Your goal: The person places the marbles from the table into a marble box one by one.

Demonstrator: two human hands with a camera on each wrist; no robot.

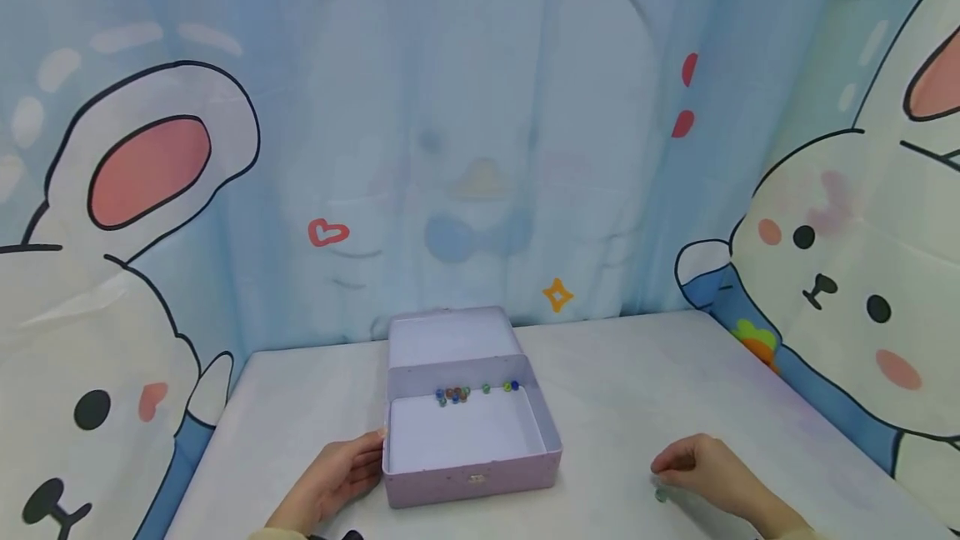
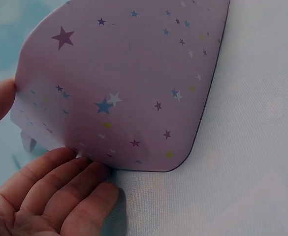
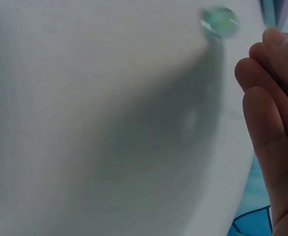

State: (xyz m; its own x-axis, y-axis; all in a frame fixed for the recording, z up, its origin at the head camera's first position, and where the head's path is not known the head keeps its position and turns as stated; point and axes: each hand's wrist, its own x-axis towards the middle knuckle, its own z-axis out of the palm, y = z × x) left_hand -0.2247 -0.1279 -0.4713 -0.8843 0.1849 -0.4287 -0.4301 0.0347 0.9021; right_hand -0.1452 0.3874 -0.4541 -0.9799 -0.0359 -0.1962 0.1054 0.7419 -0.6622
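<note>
A lilac box (image 1: 475, 482) with its lid (image 1: 453, 338) folded back stands on the table. Several coloured glass marbles (image 1: 453, 395) lie inside along its back wall. At the box's left side, my left hand (image 1: 343, 473) holds the edge; in the left wrist view the thumb and bent fingers (image 2: 55, 187) meet the star-printed outside (image 2: 134, 88) of the box. To the right, my right hand (image 1: 708, 469) hovers close over a green glass marble (image 1: 661, 494) on the table. The right wrist view shows that marble (image 3: 220, 22) apart from the loosely bent fingers (image 3: 267, 118).
A white cloth (image 1: 622, 407) covers the table. Behind it hangs a light-blue curtain (image 1: 480, 107) printed with cartoon rabbits, which also closes in both sides. The table's back edge runs just behind the lid.
</note>
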